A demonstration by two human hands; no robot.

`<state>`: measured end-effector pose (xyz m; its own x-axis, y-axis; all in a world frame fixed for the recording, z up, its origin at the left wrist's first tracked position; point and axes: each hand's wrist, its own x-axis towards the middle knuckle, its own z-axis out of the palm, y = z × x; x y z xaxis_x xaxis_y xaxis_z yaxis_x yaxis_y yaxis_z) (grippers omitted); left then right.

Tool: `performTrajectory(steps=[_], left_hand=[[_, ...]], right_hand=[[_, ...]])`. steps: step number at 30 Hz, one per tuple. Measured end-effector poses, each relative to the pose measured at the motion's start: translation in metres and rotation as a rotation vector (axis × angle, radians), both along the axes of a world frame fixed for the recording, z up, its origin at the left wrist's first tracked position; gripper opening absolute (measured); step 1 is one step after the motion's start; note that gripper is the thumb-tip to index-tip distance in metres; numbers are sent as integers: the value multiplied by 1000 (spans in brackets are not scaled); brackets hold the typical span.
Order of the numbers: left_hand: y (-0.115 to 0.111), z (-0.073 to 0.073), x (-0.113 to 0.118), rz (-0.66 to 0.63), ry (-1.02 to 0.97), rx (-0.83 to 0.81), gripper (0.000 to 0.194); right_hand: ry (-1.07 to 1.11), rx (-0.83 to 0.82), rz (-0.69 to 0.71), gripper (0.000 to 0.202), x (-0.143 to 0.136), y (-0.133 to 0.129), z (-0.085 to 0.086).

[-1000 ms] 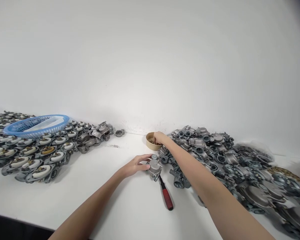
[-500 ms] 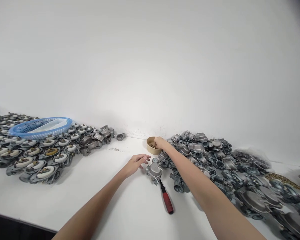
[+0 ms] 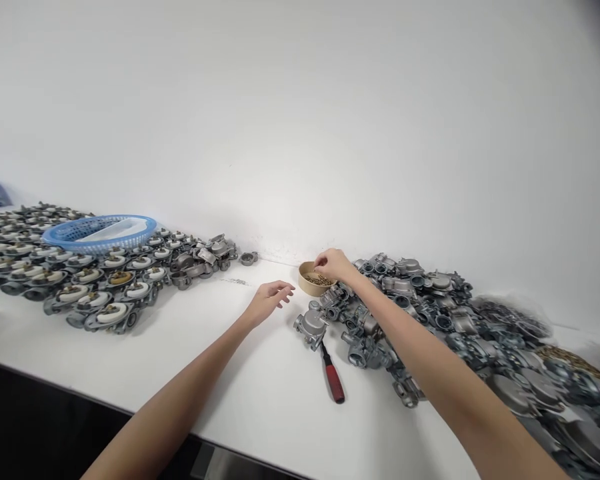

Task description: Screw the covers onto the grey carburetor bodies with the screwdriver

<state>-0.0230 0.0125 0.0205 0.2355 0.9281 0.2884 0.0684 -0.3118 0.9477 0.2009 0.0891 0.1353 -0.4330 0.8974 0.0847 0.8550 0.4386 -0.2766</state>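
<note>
Over the rim of a tan round bowl (image 3: 309,287), my right hand (image 3: 335,265) holds its thumb and fingertips pinched together. Whatever is between them is too small to make out. Small brass-coloured screws (image 3: 321,281) lie in the bowl. My left hand (image 3: 267,300) hovers above the white table, left of the bowl, fingers apart and holding nothing. Just in front of it sits a single grey metal carburetor (image 3: 313,324). A screwdriver (image 3: 335,385) with a red and black handle lies on the table, its tip end against that carburetor.
A large heap of carburetors (image 3: 400,287) covers the right side. Rows of carburetor bodies with white floats (image 3: 113,313) fill the left, with a blue basket (image 3: 50,237) on top. Loose metal bowl covers (image 3: 193,267) lie beside them. A white wall stands behind.
My right hand has risen out of the bowl, fingertips pinched, uncovering more screws. My left hand stays open near the carburetor. The camera view has shifted slightly.
</note>
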Motion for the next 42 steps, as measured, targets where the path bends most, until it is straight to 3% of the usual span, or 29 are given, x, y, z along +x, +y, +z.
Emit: performTrajectory(steps=[6,9,11,14,19,27,33,36,42], left_hand=[[-27,25,10,-39,-99,86,38],[-38,26,20,-140,-151,88,36],[-42,23,26,-206,-196,68,35],[-43,17,32,-223,-226,11,36],[-39,9,31,-93,-118,-24,32],[-32,16,20,-40,-61,-7,28],[-20,19,5,-92,-19,-31,25],[-19,21,-2,-96,-18,-15,25],[-20,26,-8,-89,225,117,14]], right_hand=[[308,95,211,11,7,-93,5],[391,130,332,13,7,-130,1],[425,142,384,14,8,-142,-4],[462,133,409,14,11,-141,-13],[482,70,389,18,20,-125,-24],[415,-37,328,20,29,-134,-19],[6,-142,583,27,-8,-160,-67],[-121,-150,630,37,-22,-167,-87],[-289,-109,570,26,-23,-176,-92]])
